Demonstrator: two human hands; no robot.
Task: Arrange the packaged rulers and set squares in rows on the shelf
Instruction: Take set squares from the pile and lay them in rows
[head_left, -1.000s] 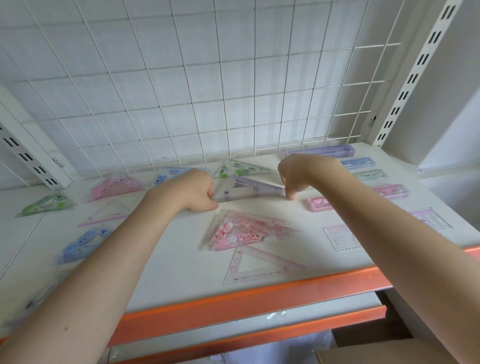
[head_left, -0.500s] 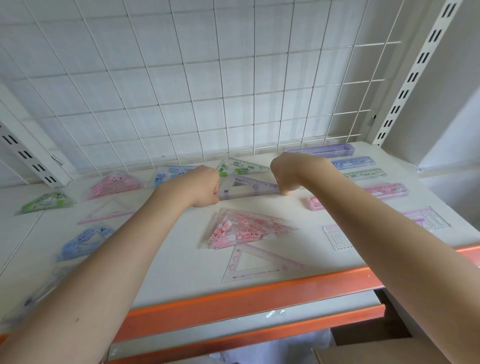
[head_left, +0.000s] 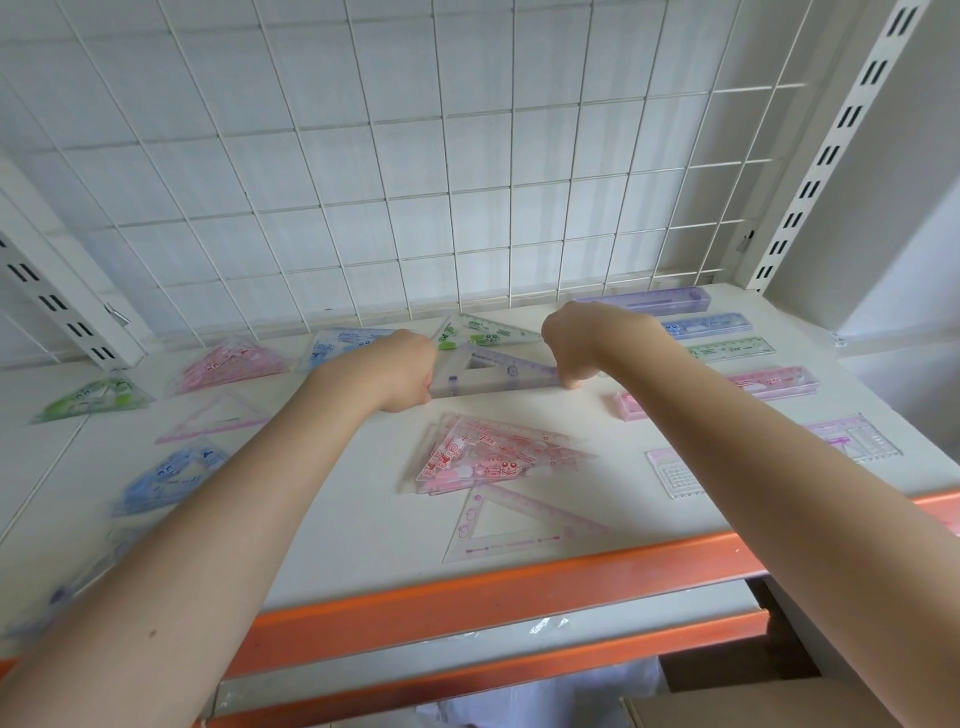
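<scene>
The white shelf (head_left: 363, 519) filled the lower half of the frame, with packaged set squares spread over its left and centre and rulers in a column at upper right. At centre, the left hand (head_left: 402, 371) and right hand (head_left: 571, 343), fingers curled, pinched opposite ends of a purple set square (head_left: 493, 371) just in front of the green set square (head_left: 483, 332).

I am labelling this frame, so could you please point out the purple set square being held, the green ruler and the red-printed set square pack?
purple set square (head_left: 511, 373), head view, upper slanted edge.
green ruler (head_left: 732, 348), head view, middle.
red-printed set square pack (head_left: 488, 457), head view, centre.
</scene>
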